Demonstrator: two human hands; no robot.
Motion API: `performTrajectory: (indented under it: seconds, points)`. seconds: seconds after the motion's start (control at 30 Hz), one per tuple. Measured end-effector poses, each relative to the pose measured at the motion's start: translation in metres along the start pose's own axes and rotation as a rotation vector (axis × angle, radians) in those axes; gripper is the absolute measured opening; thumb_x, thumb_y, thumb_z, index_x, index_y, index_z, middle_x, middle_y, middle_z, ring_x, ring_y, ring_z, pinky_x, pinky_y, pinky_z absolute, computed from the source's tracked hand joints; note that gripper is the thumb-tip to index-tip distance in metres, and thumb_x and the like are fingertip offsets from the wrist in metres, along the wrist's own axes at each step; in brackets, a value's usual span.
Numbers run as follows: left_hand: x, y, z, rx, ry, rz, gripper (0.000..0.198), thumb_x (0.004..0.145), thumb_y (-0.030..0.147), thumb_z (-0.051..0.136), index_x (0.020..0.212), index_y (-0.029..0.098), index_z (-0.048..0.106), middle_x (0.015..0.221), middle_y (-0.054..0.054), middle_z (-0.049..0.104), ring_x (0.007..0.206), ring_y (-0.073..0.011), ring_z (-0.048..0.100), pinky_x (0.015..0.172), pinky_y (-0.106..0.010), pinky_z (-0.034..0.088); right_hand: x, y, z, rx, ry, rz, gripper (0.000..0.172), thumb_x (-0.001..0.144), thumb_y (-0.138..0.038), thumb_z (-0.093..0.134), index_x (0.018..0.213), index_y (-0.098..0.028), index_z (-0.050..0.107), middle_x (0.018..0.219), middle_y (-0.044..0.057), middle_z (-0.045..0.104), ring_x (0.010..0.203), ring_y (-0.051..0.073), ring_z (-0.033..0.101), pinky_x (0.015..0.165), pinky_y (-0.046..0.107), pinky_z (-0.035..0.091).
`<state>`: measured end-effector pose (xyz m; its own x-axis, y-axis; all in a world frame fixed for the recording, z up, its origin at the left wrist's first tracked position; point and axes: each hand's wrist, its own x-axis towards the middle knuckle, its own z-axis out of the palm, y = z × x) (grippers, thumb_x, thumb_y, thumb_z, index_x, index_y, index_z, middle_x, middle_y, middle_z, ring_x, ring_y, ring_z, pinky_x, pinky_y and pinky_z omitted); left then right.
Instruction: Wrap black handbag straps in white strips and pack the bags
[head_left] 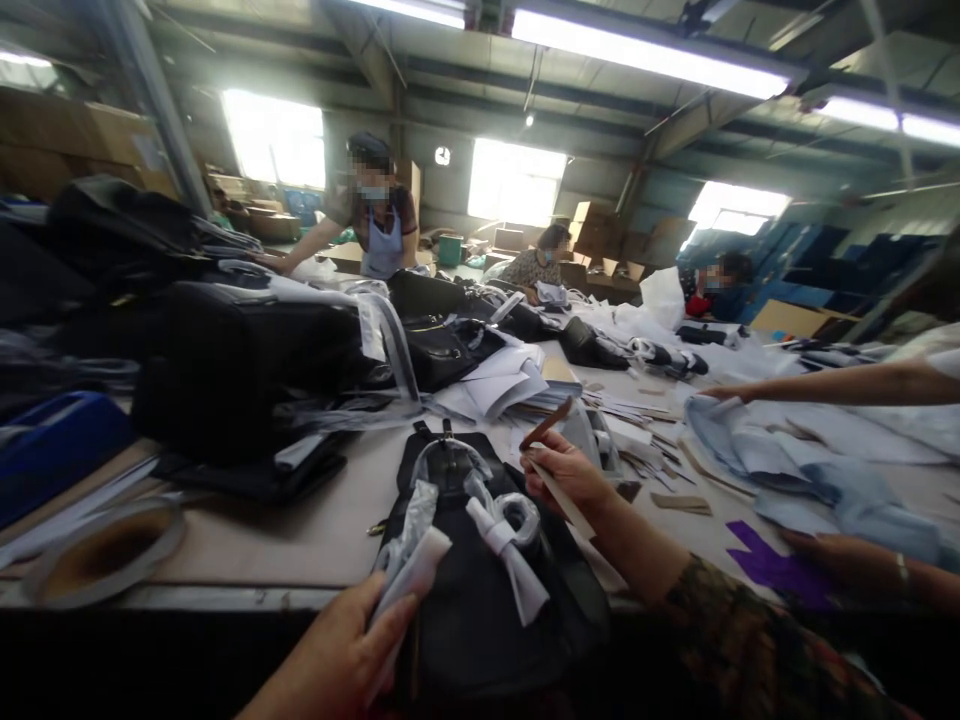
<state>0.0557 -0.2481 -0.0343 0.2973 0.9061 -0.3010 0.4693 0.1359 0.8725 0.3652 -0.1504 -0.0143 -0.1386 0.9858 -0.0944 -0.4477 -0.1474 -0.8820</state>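
Observation:
A black backpack [480, 580] lies in front of me, partly over the table's front edge. My left hand [360, 625] is closed round a strap bundle [420, 560] in clear plastic and white wrapping, at the bag's left side. On the bag's right half rests a second strap, rolled up in clear plastic, with a white wrap [506, 560] around it. Above the bag's right edge, my right hand [566, 475] pinches a thin strip [559, 490], pale along its lower length. A brown curled piece [547, 425] sticks up from the same fingers; whether both are one strip I cannot tell.
Black bags [247, 370] are heaped at the left, by a large tape roll [109, 550] and a blue bin [60, 450]. White paper sheets [499, 380] and scattered strips lie ahead. At the right, a co-worker's arms [832, 385] reach over pale blue material [847, 490] and a purple piece [776, 565].

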Motion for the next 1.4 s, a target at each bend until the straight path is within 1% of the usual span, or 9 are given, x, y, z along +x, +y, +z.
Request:
performTrajectory:
  seconds: [0.23,0.37,0.57,0.73,0.97,1.1,1.23,1.33,1.4]
  points:
    - [-0.006,0.0,0.001,-0.044,-0.098,-0.016,0.05,0.091,0.067,0.047,0.093,0.018,0.061,0.064,-0.002,0.062,0.055,-0.0178,0.058,0.048,-0.024,0.039,-0.006,0.006,0.039,-0.008,-0.067,0.065,0.024,0.062,-0.029,0.086,0.079,-0.018,0.073,0.07,0.003,0.071,0.056,0.014,0.062,0.052,0.024,0.048]
    - [-0.007,-0.003,0.002,-0.085,-0.109,-0.012,0.05,0.091,0.067,0.048,0.093,0.018,0.058,0.061,-0.001,0.06,0.051,-0.0168,0.055,0.045,-0.024,0.036,-0.023,-0.004,0.061,-0.083,-0.107,0.143,0.036,0.071,-0.04,0.081,0.093,-0.013,0.079,0.081,0.009,0.075,0.071,0.019,0.068,0.064,0.029,0.056]
    - [-0.007,-0.009,0.0,-0.14,-0.115,-0.013,0.053,0.09,0.069,0.048,0.094,0.018,0.056,0.064,-0.003,0.063,0.05,-0.0162,0.056,0.044,-0.024,0.037,-0.059,0.011,0.09,-0.207,-0.172,0.132,0.069,0.069,-0.029,0.086,0.132,-0.028,0.06,0.087,0.001,0.069,0.063,0.016,0.067,0.049,0.025,0.053]
    - [-0.007,-0.014,-0.005,-0.224,-0.114,-0.023,0.053,0.089,0.071,0.05,0.094,0.018,0.055,0.062,0.0,0.061,0.043,-0.0129,0.052,0.039,-0.022,0.036,-0.115,0.027,0.114,-0.332,-0.161,0.341,0.042,0.074,-0.041,0.085,0.103,-0.018,0.065,0.072,-0.001,0.065,0.056,0.01,0.059,0.052,0.019,0.045]
    - [-0.005,-0.013,-0.008,-0.423,-0.132,-0.024,0.054,0.086,0.072,0.055,0.088,0.019,0.049,0.055,0.005,0.056,0.033,-0.0065,0.04,0.031,-0.016,0.027,-0.156,0.001,0.131,-0.763,-0.743,0.368,0.041,0.1,-0.052,0.047,0.096,-0.019,0.069,0.095,0.007,0.065,0.086,0.017,0.058,0.082,0.028,0.048]
    - [-0.003,-0.013,-0.01,-0.513,-0.162,-0.017,0.052,0.088,0.069,0.056,0.088,0.018,0.049,0.053,0.005,0.055,0.032,-0.0056,0.039,0.032,-0.015,0.027,-0.148,0.0,0.12,-0.801,-0.864,0.328,0.046,0.101,-0.052,0.041,0.087,-0.017,0.067,0.093,0.008,0.063,0.086,0.018,0.057,0.084,0.029,0.048]
    - [-0.001,-0.015,-0.012,-0.539,-0.174,-0.005,0.049,0.092,0.065,0.054,0.085,0.017,0.049,0.052,0.005,0.054,0.032,-0.0045,0.038,0.033,-0.014,0.027,-0.133,0.007,0.115,-0.765,-0.53,0.522,0.043,0.098,-0.05,0.046,0.072,-0.017,0.057,0.066,0.001,0.057,0.056,0.011,0.049,0.056,0.022,0.043]
    - [0.0,-0.018,-0.012,-0.566,-0.171,-0.001,0.047,0.094,0.063,0.053,0.087,0.017,0.049,0.051,0.006,0.052,0.032,-0.0043,0.037,0.033,-0.014,0.026,-0.11,0.009,0.122,-0.834,-0.175,0.615,0.03,0.099,-0.031,0.044,0.073,-0.019,0.053,0.05,-0.005,0.048,0.038,0.007,0.036,0.039,0.019,0.028]
    - [0.001,-0.021,-0.012,-0.583,-0.172,0.003,0.046,0.095,0.063,0.052,0.09,0.017,0.05,0.051,0.007,0.052,0.031,-0.0044,0.037,0.032,-0.014,0.025,-0.092,0.011,0.127,-0.888,-0.096,0.649,0.022,0.096,-0.019,0.042,0.077,-0.02,0.053,0.049,-0.005,0.051,0.034,0.007,0.036,0.035,0.019,0.025]
